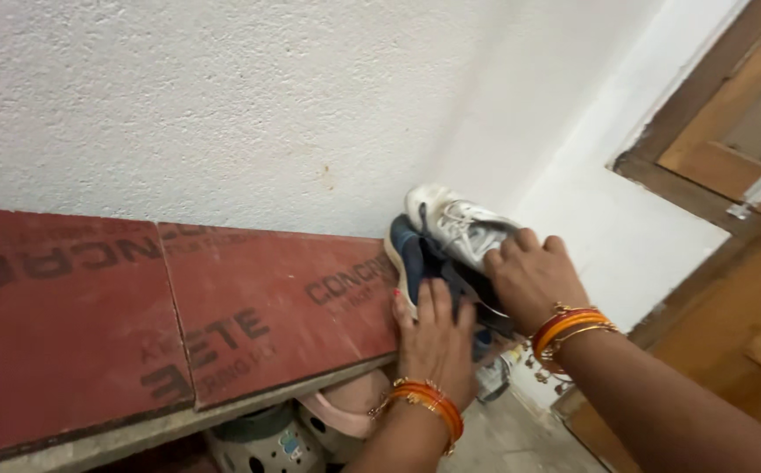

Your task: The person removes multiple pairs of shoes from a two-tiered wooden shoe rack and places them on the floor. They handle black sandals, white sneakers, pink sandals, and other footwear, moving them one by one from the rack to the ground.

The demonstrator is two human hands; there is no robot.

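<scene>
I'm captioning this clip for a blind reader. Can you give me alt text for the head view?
Two bangled hands press on shoes at the end of a red shelf: the left hand on a dark blue shoe, the right hand on a white sneaker, beside a white wall.

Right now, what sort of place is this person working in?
Probably a home entryway or shoe-storage corner. Both hands, left hand and right hand, press a white sneaker and blue shoe on a red shelf, more footwear beneath, by a wooden door frame.
</scene>
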